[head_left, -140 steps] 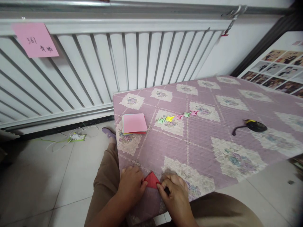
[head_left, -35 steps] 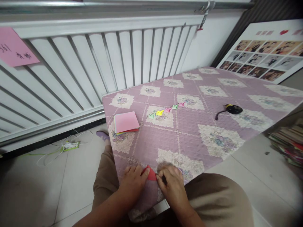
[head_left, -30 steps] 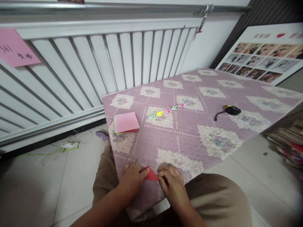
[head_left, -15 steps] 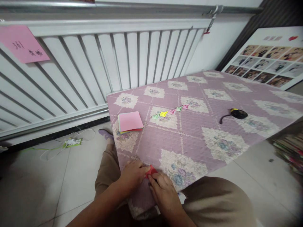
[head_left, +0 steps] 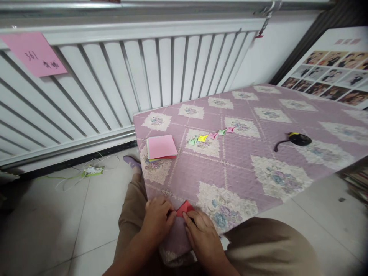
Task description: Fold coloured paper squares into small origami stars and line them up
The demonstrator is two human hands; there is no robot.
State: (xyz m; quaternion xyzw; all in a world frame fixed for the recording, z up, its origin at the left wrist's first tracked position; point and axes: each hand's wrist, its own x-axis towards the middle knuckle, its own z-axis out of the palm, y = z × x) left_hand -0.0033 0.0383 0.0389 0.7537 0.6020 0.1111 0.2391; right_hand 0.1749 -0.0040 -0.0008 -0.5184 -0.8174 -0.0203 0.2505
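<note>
On the table (head_left: 198, 172), at its near corner, red paper (head_left: 183, 207) is pinched by the left hand (head_left: 159, 217) and the right hand (head_left: 203, 233), whose fingers hide part of it. Beyond lies a paper stack (head_left: 162, 147); the photo board (head_left: 335, 63) is cut off at right.

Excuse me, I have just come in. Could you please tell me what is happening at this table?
A person has both hands on a folded red paper at the near table edge: the left hand at its left corner, the right hand at its right side. Farther back lie a stack of coloured paper and five small folded pieces in a row.
</note>
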